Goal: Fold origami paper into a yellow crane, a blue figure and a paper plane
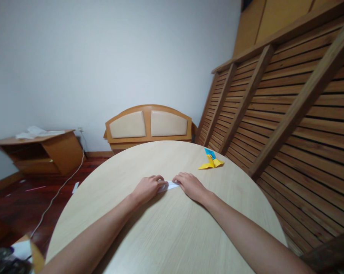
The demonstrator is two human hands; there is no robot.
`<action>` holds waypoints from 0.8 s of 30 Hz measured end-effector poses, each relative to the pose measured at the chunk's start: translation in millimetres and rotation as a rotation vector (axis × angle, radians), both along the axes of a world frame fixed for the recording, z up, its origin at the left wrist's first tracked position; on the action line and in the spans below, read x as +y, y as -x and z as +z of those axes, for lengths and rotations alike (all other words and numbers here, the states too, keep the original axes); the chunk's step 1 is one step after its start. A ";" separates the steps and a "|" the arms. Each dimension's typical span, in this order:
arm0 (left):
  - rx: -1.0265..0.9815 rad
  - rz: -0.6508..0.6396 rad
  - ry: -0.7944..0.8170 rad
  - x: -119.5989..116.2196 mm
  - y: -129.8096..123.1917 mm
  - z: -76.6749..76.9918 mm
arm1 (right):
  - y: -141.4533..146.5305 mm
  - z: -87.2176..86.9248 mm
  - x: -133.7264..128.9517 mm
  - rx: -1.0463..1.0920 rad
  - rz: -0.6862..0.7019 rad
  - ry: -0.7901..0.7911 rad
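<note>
Jointly, left hand (148, 188) and right hand (191, 186) touch white paper (171, 185) inside the table (166, 232) edges, fingers bent; pinching unclear.

Over a round, pale tabletop (166, 236), the person's left grip (147, 189) is touching the left end of a narrow white paper strip (171, 185), and the right grip (191, 187) is touching its right end; from here I'm not making out whether either is pinching or only pressing. Farther off to the right, a yellow folded-paper figure (211, 163) is sitting in front of a blue one (209, 152). Beyond, a padded headboard (148, 125) is standing near the wall (132, 57), a slatted wooden frame (277, 104) is slanting on the right, and white sheets (35, 132) are lying on a low cabinet (60, 152) at left.
</note>
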State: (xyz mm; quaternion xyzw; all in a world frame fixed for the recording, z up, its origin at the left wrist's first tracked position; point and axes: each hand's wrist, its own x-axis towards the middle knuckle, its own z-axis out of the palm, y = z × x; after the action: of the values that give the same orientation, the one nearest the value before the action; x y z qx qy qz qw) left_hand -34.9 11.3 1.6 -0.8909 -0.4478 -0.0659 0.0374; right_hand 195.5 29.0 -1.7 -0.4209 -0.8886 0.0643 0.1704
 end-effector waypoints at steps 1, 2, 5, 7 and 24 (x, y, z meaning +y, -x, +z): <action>0.001 -0.004 0.000 0.3 -0.3 -0.5 | -0.4 -0.2 0.4 -0.015 -0.002 -0.001; 0.004 -0.007 0.000 0.6 -0.6 -0.9 | -0.8 -0.5 0.9 -0.032 -0.004 -0.003; 0.009 -0.025 -0.002 1.3 -1.6 -1.3 | -1.6 -2.1 2.4 -0.064 -0.001 -0.014; 0.002 -0.053 -0.022 1.2 -2.1 -0.2 | -1.7 -3.5 3.2 -0.066 0.010 -0.029; -0.068 -0.037 0.017 -7.7 -16.5 -14.4 | 11.3 -9.1 -10.4 -0.063 0.104 -0.023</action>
State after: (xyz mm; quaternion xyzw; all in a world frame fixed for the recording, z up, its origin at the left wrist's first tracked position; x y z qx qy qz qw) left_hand -18.3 3.5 -12.8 -0.8967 -0.4326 -0.0929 0.0132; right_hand 184.2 18.6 -10.8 -0.3740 -0.9149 0.0496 0.1435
